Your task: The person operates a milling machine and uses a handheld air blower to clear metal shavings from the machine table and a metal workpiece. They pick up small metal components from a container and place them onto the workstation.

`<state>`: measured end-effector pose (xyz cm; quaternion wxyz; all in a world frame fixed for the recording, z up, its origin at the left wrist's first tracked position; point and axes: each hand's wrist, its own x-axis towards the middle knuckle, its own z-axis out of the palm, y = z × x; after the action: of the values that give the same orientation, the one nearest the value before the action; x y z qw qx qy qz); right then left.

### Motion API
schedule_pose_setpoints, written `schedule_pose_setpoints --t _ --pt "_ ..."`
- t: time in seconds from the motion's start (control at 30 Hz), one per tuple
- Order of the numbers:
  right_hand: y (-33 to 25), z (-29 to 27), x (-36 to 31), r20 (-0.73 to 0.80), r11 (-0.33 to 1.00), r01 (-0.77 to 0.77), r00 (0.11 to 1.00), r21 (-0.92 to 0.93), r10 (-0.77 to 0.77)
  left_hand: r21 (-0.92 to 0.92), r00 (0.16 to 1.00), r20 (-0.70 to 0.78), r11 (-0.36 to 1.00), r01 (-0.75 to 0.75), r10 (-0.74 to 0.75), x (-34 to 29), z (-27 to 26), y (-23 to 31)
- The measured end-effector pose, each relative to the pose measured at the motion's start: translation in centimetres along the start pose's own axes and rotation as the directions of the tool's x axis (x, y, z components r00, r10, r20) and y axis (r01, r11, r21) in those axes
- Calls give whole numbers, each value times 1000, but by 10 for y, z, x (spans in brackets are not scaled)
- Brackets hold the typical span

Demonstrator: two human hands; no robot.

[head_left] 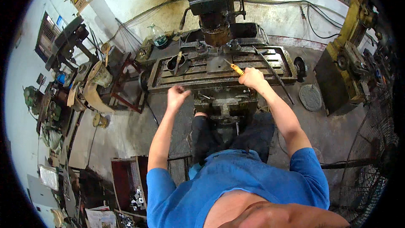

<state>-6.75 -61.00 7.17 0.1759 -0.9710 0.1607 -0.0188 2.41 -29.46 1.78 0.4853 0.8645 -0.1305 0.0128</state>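
My right hand [252, 78] is closed round the yellow handle of a slim hand tool [237, 69] over the front part of the slotted machine table [194, 85]. Its thin dark shaft points up and left toward a flat metal plate [216, 64] in the middle of the table; whether the tip touches cannot be made out. My left hand [176, 97] hovers in front of the table's near edge, fingers curled in and slightly blurred. Anything pinched in them is too small to name. Left of the plate stands a dark pot [176, 64] with a brush [179, 57] in it.
A machine head [215, 6] hangs over the table. A long dark bar [274, 74] slants across its right end and juts past the front edge. Handwheels [300, 68] flank it. A clear bottle [157, 36] stands behind left, a fan [367, 173] lower right, a parts bin [126, 177] lower left.
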Motion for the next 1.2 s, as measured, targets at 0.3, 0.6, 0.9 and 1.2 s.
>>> schedule_pose_setpoints --t 0.3,0.6,0.9,1.2 --pt "-7 -6 27 254 957 -152 963 248 87 458 980 -9 873 -171 196 91 99 53" --pt "85 23 -2 -114 664 236 968 709 -222 532 917 177 749 -395 358 126 133 61" --pt "103 125 2 -80 941 -221 965 256 249 468 872 264 736 -489 412 142 133 47" --pt "97 48 -35 -93 905 25 995 425 16 436 858 224 739 -513 463 164 167 60"
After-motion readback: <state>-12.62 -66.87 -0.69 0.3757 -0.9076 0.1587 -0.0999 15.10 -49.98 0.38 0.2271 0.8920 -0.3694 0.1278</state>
